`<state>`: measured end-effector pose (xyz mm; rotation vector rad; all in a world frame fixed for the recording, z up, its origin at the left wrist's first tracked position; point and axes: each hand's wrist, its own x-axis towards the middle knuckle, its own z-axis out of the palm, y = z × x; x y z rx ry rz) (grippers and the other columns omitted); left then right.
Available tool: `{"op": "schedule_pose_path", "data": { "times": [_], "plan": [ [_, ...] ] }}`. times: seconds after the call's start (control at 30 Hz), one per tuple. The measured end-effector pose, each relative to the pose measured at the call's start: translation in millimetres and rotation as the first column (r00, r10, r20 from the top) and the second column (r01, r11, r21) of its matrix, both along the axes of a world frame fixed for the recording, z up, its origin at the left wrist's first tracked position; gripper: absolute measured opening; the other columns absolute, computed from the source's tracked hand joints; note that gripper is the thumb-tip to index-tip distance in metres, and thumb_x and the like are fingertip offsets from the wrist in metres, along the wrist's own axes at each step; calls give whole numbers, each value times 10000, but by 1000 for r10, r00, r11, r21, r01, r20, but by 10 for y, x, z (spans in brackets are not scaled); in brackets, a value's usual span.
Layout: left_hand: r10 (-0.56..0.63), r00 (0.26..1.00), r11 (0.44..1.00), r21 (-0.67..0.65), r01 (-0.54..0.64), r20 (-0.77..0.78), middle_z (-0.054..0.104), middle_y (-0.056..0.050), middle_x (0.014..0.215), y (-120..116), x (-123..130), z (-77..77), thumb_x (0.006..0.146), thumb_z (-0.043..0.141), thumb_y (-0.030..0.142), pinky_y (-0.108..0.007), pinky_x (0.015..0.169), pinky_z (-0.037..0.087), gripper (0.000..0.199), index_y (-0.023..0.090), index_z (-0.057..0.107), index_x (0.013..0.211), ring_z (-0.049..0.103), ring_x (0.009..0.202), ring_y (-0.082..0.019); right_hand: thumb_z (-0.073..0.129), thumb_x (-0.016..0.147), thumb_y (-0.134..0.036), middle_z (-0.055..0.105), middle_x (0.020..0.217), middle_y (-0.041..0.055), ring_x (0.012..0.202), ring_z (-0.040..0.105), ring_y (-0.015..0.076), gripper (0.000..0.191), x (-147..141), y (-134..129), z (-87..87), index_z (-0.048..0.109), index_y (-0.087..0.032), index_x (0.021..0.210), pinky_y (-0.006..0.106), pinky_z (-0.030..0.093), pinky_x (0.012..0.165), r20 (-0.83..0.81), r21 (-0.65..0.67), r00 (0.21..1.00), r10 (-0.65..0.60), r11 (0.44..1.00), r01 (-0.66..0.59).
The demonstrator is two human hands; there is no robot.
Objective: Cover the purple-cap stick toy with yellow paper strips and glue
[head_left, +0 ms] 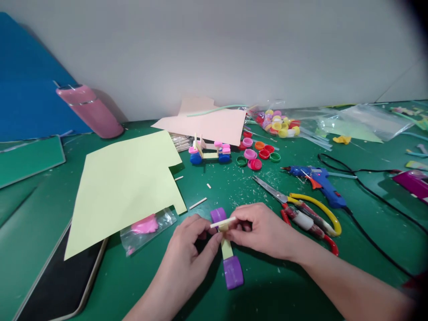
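Observation:
A small craft car (pixel 227 249) with a pale yellow card body and purple caps at both ends lies on the green table between my hands. Across its upper part runs a short white stick (pixel 222 222). My left hand (pixel 192 243) is closed, thumb and forefinger pinching near the stick's left end. The closed fingers of my right hand (pixel 259 227) hold its right end; their tips partly hide the join with the card. Farther back stands another little car (pixel 210 154) with blue wheels and pink parts. Loose stick pieces (pixel 198 203) lie just beyond my left hand.
Scissors (pixel 274 189) and a corded blue glue gun (pixel 316 176) lie to the right. Bottle caps (pixel 250 154) are scattered at the back. Yellow card (pixel 123 178) overlaps a phone (pixel 63 272) and plastic bag (pixel 147 229) on the left. A pink flask (pixel 92 111) leans farther back.

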<state>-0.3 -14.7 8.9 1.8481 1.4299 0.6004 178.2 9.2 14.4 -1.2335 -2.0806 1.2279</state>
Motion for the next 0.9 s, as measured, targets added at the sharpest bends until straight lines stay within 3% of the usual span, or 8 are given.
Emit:
{"op": "schedule_pose_path", "data": {
  "times": [0.1,0.23,0.5,0.7,0.9],
  "plan": [
    [6,995,1000,-4,-6,99,512,-18,690,-8,-20,53,808,470,263,-274,607,397,142,181,525,707,504,671,-169,611,746,-217,461,604,-54,519,397,58,125,77,23,100,585,-145,649,166,318,475,-95,-82,992,78,993,-86],
    [-5,974,1000,-24,11,227,526,-24,728,-42,-12,178,786,482,225,-258,627,398,102,179,548,722,519,701,-167,633,737,-217,427,571,-68,508,362,55,117,174,48,206,571,-154,661,163,294,455,-168,-159,982,88,981,-115],
    [9,928,961,-259,95,372,507,-13,651,-159,132,353,747,504,253,-235,559,362,154,170,539,622,458,617,-142,570,793,-293,428,570,-63,514,356,60,161,168,-24,290,569,-154,713,172,290,456,-188,-187,963,192,956,-227],
    [170,889,914,-405,19,426,356,51,505,-255,182,435,738,525,301,-216,445,226,241,173,468,542,277,482,-89,592,783,-290,422,578,-63,533,351,60,181,123,-76,326,550,-146,681,168,291,467,-224,-150,962,158,969,-195],
    [318,824,895,-434,-99,469,307,63,494,-345,191,393,714,561,306,-225,440,189,265,177,446,513,236,474,-85,469,868,-347,485,610,-36,570,411,79,258,131,-147,338,603,-153,763,186,320,497,-254,-143,967,15,988,-52]
  ]
}}
